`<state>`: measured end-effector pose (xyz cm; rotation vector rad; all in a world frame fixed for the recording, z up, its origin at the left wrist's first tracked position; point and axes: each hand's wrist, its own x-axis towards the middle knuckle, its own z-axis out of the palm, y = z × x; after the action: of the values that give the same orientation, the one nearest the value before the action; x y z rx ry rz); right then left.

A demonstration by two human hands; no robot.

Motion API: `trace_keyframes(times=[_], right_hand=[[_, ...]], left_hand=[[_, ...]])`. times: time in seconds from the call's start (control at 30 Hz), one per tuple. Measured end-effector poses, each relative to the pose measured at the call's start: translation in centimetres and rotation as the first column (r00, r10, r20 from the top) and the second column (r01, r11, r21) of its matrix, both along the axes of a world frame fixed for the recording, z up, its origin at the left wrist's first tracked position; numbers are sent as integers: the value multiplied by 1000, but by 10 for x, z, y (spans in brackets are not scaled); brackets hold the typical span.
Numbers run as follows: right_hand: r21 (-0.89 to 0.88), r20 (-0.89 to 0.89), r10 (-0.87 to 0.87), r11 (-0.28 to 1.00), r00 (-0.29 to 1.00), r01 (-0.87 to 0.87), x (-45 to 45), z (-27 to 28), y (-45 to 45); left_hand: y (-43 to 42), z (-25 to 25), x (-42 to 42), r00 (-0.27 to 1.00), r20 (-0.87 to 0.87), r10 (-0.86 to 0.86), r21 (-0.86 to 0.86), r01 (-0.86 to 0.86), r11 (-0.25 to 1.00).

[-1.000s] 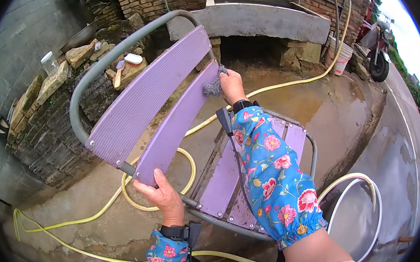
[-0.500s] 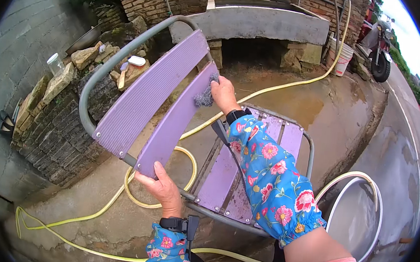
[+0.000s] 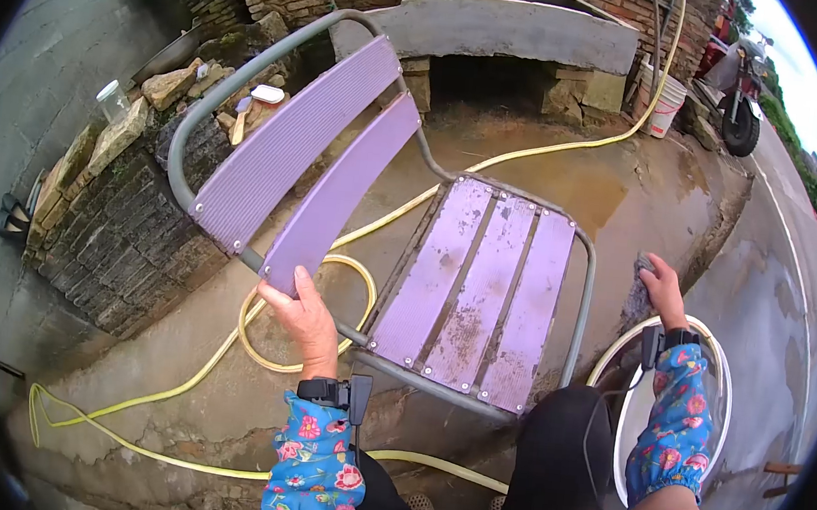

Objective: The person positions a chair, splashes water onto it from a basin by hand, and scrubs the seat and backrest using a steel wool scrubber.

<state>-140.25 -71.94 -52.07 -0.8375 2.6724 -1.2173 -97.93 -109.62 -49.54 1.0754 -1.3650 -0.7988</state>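
Note:
A metal-framed chair with purple slats (image 3: 474, 285) stands tilted in front of me, with dark dirt patches on its seat. My left hand (image 3: 307, 329) grips the near end of the lower backrest slat (image 3: 344, 186), thumb over its front face. Out to the right, my right hand (image 3: 664, 292) is closed on a grey scouring pad (image 3: 637, 294), away from the chair. Below that hand is a round white-rimmed basin (image 3: 727, 404), partly covered by my forearm. The end of a yellow hose (image 3: 613, 356) curves over the basin's rim.
The hose (image 3: 544, 155) loops across wet concrete, under the chair. A stone ledge (image 3: 108, 248) at left holds a white soap dish (image 3: 267, 94), a brush (image 3: 239, 124) and a clear cup (image 3: 111, 100). Behind are a concrete trough (image 3: 515, 36), a bucket (image 3: 667, 108) and a motorbike (image 3: 743, 100).
My right hand has left the backrest with the scouring pad and swung right, above the basin. The seat is now uncovered. My left hand still holds the slat, with the view slightly shifted.

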Motion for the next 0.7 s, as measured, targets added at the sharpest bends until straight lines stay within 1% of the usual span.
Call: trace_keyframes(times=[0.03, 0.07, 0.1, 0.13, 0.2, 0.27, 0.3, 0.33, 0.37, 0.4, 0.43, 0.47, 0.5, 0.53, 0.57, 0.6, 0.63, 0.67, 0.7], right_hand=[[-21, -83, -44, 999, 996, 43, -25, -49, 73], [161, 149, -240, 963, 959, 216, -6, -47, 122], [129, 83, -141, 983, 987, 129, -9, -92, 189], [195, 179, -268, 953, 947, 233, 12, -114, 219], [355, 334, -516, 844, 789, 402, 53, -156, 276], [426, 324, -568, 802, 757, 419, 79, -170, 281], [508, 1, -400, 789, 916, 344, 71, -274, 342], [596, -367, -192, 703, 910, 388, 67, -364, 393], [514, 80, -481, 771, 873, 377, 68, -298, 348], [422, 311, -525, 823, 792, 380, 62, -269, 329], [255, 509, -472, 881, 720, 398, 53, -248, 312], [46, 642, -342, 910, 686, 411, 39, -220, 287], [-127, 697, -194, 914, 690, 385, 21, -186, 260], [-289, 700, -68, 883, 711, 369, 22, -120, 204], [-343, 662, 27, 900, 749, 270, 6, -78, 168], [-366, 559, 122, 924, 820, 111, 18, -12, 109], [-435, 493, 213, 900, 844, 28, 36, 42, 48], [-505, 412, 331, 858, 849, -89, 49, 79, -6], [-489, 312, 417, 841, 854, -232, 78, 115, -59]], left_hand=[[0, 0, -1, 1000, 9, 5, -14, -5, 1000], [0, 1, -1, 1000, 20, 13, -28, -13, 1000], [1, 1, -2, 1000, -4, 11, -33, -11, 999], [4, 0, -1, 999, 1, 35, -22, -35, 999], [2, -1, -3, 1000, -16, 20, -33, -20, 999], [0, -1, -3, 999, -25, 23, -44, -24, 999], [0, -1, -3, 1000, -24, 14, -35, -15, 999], [0, 1, -3, 999, -32, 8, -35, -9, 999], [1, 3, -1, 1000, -10, 4, 20, -4, 1000], [2, 7, 0, 999, -19, 31, 9, -30, 999], [5, 12, 1, 995, -92, -40, 74, 47, 996], [6, 14, 2, 979, -173, -110, 135, 135, 982], [5, 15, 3, 982, -153, -111, 87, 125, 988], [4, 20, 3, 981, -166, -104, 87, 119, 989], [4, 26, 3, 978, -172, -115, 9, 118, 993], [3, 31, 2, 976, -176, -131, -70, 120, 990], [2, 38, 0, 973, -188, -133, -68, 122, 990], [-1, 44, -3, 962, -247, -119, -149, 83, 985], [-3, 51, -3, 947, -302, -108, -227, 39, 973]])
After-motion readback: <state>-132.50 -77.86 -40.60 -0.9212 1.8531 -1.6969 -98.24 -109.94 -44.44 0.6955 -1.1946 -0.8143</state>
